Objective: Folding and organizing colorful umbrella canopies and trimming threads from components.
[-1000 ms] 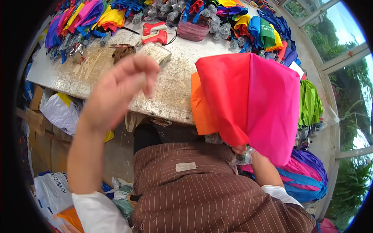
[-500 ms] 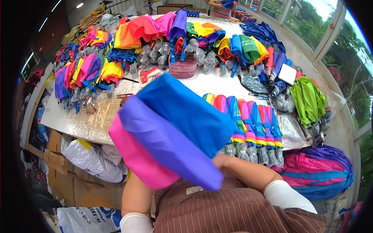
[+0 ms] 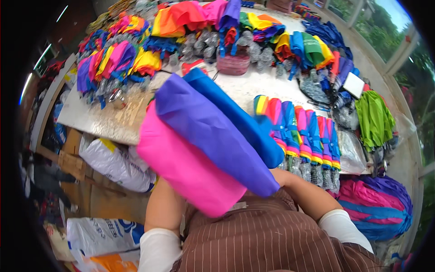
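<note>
A partly folded umbrella canopy [image 3: 199,131] with pink, purple and blue panels fills the space in front of my body, over the table's near edge. My left forearm [image 3: 165,206] rises behind its pink panel, and the left hand is hidden there. At the canopy's lower right edge a part of my right hand [image 3: 282,177] shows, its fingers covered by the fabric. The umbrella's handle and shaft are out of sight. Just right of it lies a row of rolled, strapped rainbow umbrellas [image 3: 301,133] with wrapped handles.
Loose rainbow umbrellas [image 3: 181,20] line the table's far side, with another pile [image 3: 106,68] at left. A maroon pouch [image 3: 233,64], a metal jar [image 3: 118,99], clear plastic bags [image 3: 351,152] and a green umbrella [image 3: 374,118] stand around. A large colourful bundle [image 3: 376,206] sits below right.
The blue panel, spread broadly before, is now narrower and folded over, while more of the pink panel shows. The whole view has shifted, so the table's things appear farther right.
</note>
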A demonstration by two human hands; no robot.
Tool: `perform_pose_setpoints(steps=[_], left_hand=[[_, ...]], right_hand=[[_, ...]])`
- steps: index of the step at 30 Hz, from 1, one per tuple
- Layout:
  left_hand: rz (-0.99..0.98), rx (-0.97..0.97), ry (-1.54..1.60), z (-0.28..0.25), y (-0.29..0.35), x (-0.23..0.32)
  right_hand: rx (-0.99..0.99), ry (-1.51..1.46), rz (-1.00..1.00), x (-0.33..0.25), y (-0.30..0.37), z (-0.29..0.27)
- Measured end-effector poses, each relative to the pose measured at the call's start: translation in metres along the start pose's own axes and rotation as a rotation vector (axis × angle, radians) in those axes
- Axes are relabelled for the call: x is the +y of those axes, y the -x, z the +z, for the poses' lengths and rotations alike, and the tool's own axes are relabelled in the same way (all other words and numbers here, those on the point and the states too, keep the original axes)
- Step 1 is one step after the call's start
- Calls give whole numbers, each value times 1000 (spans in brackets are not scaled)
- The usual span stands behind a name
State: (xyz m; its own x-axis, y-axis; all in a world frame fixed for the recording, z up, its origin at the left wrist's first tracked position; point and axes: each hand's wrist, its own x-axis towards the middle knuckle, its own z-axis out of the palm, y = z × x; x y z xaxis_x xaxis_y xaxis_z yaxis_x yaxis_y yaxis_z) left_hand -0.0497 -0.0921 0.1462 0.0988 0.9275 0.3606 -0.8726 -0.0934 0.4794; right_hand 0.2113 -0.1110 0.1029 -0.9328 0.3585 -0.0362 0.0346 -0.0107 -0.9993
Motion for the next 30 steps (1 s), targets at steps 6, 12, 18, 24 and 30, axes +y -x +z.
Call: perform_pose_setpoints(steps=[6,12,18,24,30], left_hand=[[117,-13,117,-1,28,4],[44,10,34,18,32,25],[510,265,-1338,41,62,20],[485,13,-1449,43,96,0],[257,-37,-1094,30,120,11]], right_hand=[[-74,-67,171,-8,-1,15],[96,32,231,-2,14,-9],[697,413,-30,-78,9,12],[492,1010,-212,-83,-25,33],[478,316,-575,-110,6,19]])
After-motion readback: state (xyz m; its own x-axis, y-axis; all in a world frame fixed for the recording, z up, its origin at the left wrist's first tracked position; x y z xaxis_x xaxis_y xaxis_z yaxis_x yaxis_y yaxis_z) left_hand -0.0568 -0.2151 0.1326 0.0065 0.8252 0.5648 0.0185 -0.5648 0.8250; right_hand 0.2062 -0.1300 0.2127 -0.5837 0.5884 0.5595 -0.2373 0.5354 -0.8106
